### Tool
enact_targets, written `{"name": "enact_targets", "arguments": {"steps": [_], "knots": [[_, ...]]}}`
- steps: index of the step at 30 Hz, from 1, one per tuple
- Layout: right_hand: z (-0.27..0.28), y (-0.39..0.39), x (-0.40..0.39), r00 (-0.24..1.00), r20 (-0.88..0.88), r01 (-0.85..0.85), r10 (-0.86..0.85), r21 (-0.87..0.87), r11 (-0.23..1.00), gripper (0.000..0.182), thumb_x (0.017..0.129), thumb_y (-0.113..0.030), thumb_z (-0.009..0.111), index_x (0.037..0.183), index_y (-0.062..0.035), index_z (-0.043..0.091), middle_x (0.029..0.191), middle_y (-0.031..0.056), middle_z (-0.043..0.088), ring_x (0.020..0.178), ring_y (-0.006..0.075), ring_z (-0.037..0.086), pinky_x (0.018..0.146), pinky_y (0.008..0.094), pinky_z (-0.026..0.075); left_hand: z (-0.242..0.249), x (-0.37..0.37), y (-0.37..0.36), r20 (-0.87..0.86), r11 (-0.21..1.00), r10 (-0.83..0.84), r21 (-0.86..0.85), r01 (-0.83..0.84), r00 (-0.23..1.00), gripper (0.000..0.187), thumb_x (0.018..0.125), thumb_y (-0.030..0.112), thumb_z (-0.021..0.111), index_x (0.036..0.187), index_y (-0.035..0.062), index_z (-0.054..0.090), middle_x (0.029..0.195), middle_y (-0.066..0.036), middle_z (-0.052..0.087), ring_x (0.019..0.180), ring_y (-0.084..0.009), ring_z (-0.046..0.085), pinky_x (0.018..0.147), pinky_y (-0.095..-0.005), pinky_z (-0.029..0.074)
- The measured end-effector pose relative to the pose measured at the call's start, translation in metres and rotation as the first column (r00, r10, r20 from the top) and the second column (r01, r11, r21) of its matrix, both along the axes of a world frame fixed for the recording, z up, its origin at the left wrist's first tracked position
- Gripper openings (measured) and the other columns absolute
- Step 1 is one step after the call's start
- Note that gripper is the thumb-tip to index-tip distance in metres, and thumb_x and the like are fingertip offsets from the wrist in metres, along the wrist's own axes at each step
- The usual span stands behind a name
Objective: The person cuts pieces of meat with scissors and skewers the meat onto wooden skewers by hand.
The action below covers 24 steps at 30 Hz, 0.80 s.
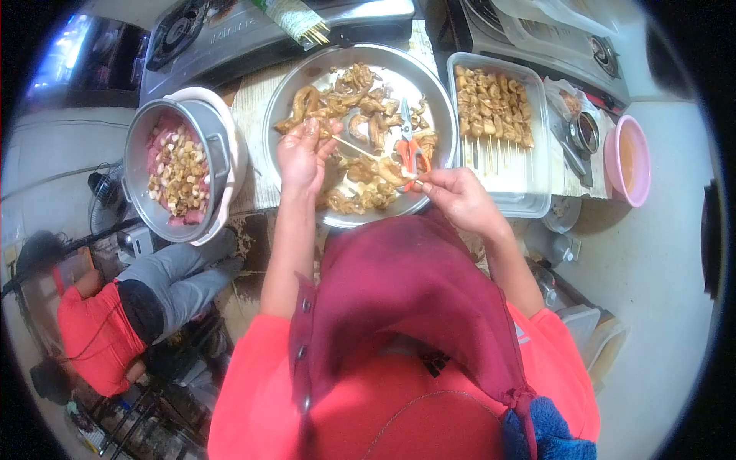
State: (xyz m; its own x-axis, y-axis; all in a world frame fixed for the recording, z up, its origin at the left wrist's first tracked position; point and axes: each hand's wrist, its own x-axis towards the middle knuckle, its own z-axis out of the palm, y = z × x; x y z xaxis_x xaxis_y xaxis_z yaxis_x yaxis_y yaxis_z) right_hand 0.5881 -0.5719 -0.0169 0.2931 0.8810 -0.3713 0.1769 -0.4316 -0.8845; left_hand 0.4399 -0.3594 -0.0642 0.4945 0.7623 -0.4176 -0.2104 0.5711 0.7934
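My left hand is closed around a thin bamboo skewer above a wide round metal pan. The skewer slants down to the right and meets a brown piece of meat. Pinched between the fingers of my right hand is the near end of that piece, over the pan's front right rim. Strips of brown, sauce-coated meat lie in the pan. Scissors with orange handles rest among them, blades pointing away, just beyond my right hand.
Right of the pan, a clear plastic tray holds rows of loaded skewers. A metal pot of cut meat stands left. Gas stoves and a bundle of sticks lie behind. A pink bowl sits far right; another person is at lower left.
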Motion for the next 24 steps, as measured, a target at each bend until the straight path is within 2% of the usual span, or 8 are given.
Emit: {"name": "enact_targets", "arguments": {"steps": [3,6,10,13,16,19,22,24], "knots": [[-0.015,-0.002,-0.001,0.998,-0.036,0.047,-0.044,0.102,0.994,0.02,0.083,-0.017,0.055,0.091,0.0001,0.063,0.069,0.0187,0.059,0.065,0.0213,0.058,0.066,0.0323,0.045,0.004,0.002,-0.001,0.014,1.0,0.018,-0.02,-0.018,1.0,0.018,0.091,0.007,0.045,0.098,-0.0089,0.05,0.09,-0.019,0.06,0.081,-0.027,0.064,0.065,-0.029,0.056],[-0.022,-0.003,-0.011,0.992,-0.113,0.07,-0.053,0.15,0.986,0.021,0.088,-0.008,0.051,0.098,0.0049,0.062,0.084,0.0043,0.064,0.077,0.0072,0.053,0.072,0.0224,0.043,0.002,0.003,-0.002,0.021,0.998,0.059,-0.036,-0.058,0.998,0.019,0.092,0.008,0.044,0.099,-0.0092,0.049,0.09,-0.02,0.06,0.08,-0.0277,0.064,0.064,-0.0283,0.056],[-0.023,-0.002,-0.025,0.98,-0.18,0.112,-0.09,0.114,0.987,0.021,0.088,-0.008,0.051,0.1,0.0054,0.061,0.089,0.004,0.064,0.081,0.0077,0.054,0.074,0.0225,0.043,0.0,0.0,0.002,0.061,0.995,0.067,-0.082,-0.062,0.996,0.022,0.092,0.011,0.045,0.102,-0.0089,0.047,0.093,-0.023,0.058,0.082,-0.0291,0.064,0.064,-0.029,0.057],[-0.03,-0.001,-0.027,0.971,-0.217,0.128,-0.099,0.124,0.984,0.021,0.088,-0.008,0.051,0.102,0.005,0.06,0.092,0.0041,0.063,0.083,0.0084,0.055,0.076,0.0228,0.043,0.005,-0.005,0.005,0.055,0.989,0.002,-0.15,0.007,0.998,0.026,0.092,0.015,0.046,0.104,-0.0079,0.045,0.097,-0.024,0.057,0.085,-0.0305,0.063,0.067,-0.0305,0.056],[-0.032,-0.005,-0.025,0.966,-0.239,0.136,-0.095,0.161,0.978,0.021,0.088,-0.007,0.051,0.102,0.0051,0.06,0.093,0.0056,0.064,0.085,0.0097,0.056,0.078,0.0237,0.044,0.002,-0.005,0.016,0.132,0.983,-0.044,-0.171,0.067,0.99,0.027,0.091,0.018,0.046,0.105,-0.0059,0.047,0.099,-0.024,0.056,0.088,-0.0312,0.062,0.069,-0.033,0.056],[-0.031,-0.007,-0.024,0.971,-0.22,0.137,-0.095,0.185,0.973,0.021,0.088,-0.006,0.051,0.102,0.0057,0.06,0.093,0.0074,0.064,0.086,0.0113,0.057,0.079,0.0245,0.044,0.008,-0.004,0.021,0.173,0.975,-0.115,-0.166,0.144,0.978,0.032,0.092,0.024,0.045,0.106,-0.0049,0.049,0.096,-0.02,0.058,0.088,-0.0309,0.062,0.077,-0.0405,0.054],[-0.029,-0.008,-0.024,0.966,-0.236,0.152,-0.105,0.192,0.97,0.021,0.088,-0.006,0.051,0.102,0.0061,0.06,0.094,0.0087,0.064,0.087,0.0125,0.057,0.079,0.0251,0.044,0.006,-0.007,0.033,0.213,0.947,-0.25,-0.151,0.285,0.944,0.027,0.091,0.02,0.046,0.106,-0.002,0.05,0.096,-0.018,0.059,0.088,-0.0296,0.062,0.077,-0.0403,0.054],[-0.031,-0.01,-0.023,0.966,-0.238,0.15,-0.104,0.188,0.971,0.021,0.088,-0.006,0.051,0.102,0.0061,0.06,0.094,0.009,0.064,0.088,0.0127,0.057,0.079,0.0251,0.044,0.005,-0.004,0.033,0.148,0.966,-0.228,-0.089,0.242,0.963,0.023,0.091,0.017,0.046,0.104,-0.0014,0.051,0.099,-0.018,0.058,0.089,-0.0295,0.062,0.073,-0.0366,0.055]]}}
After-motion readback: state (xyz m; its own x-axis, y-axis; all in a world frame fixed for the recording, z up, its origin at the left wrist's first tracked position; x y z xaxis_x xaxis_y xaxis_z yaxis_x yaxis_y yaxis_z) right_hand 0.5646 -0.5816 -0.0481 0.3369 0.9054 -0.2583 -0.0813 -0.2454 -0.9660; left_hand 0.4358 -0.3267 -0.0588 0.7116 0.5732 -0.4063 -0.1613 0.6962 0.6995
